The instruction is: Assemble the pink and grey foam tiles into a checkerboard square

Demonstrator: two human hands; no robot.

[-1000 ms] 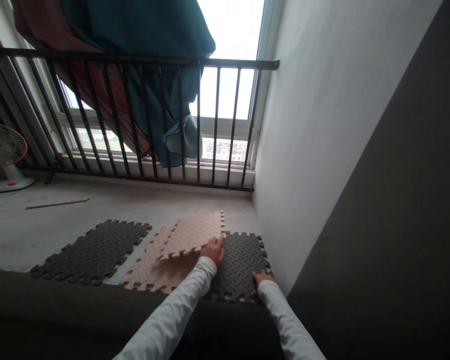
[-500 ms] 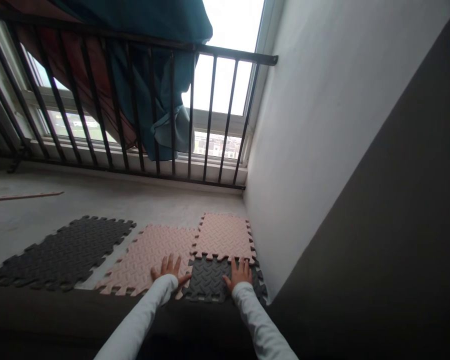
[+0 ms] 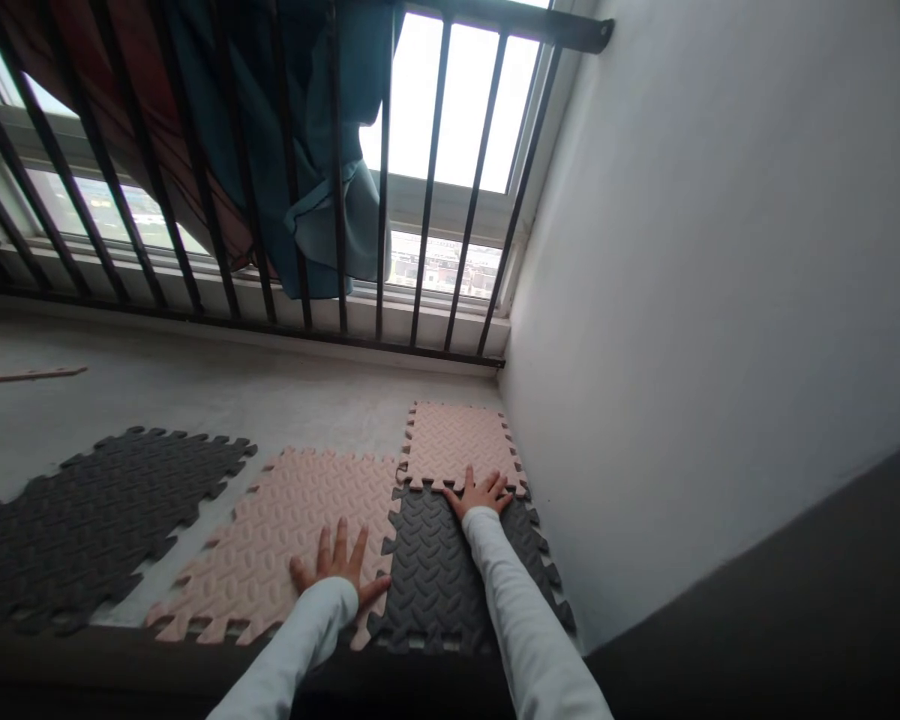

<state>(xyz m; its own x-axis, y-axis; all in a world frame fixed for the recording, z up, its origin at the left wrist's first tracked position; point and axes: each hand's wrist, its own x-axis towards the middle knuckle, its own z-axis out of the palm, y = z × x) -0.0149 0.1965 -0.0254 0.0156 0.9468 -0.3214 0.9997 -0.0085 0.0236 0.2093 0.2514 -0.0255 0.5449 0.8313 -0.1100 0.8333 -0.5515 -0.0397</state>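
My left hand (image 3: 339,567) lies with fingers spread on the near right part of a pink foam tile (image 3: 285,520), its thumb at the border with a dark grey tile (image 3: 431,570). My right hand (image 3: 480,493) rests with fingers apart over the seam between that dark tile and a second pink tile (image 3: 457,435) behind it. These three tiles have jigsaw edges and lie side by side near the wall. Further left, a separate dark tile (image 3: 112,520) lies with a strip of bare surface between it and the pink one.
A white wall (image 3: 682,300) rises on the right. Black railings (image 3: 427,190) stand before a window, with a blue and reddish curtain (image 3: 307,160) behind them. A thin brownish strip (image 3: 30,376) lies at the far left.
The view has come closer to the tiles and tilted down. My right hand has moved away from me, from the dark tile to its seam with the far pink one. My left hand stays on the pink tile.
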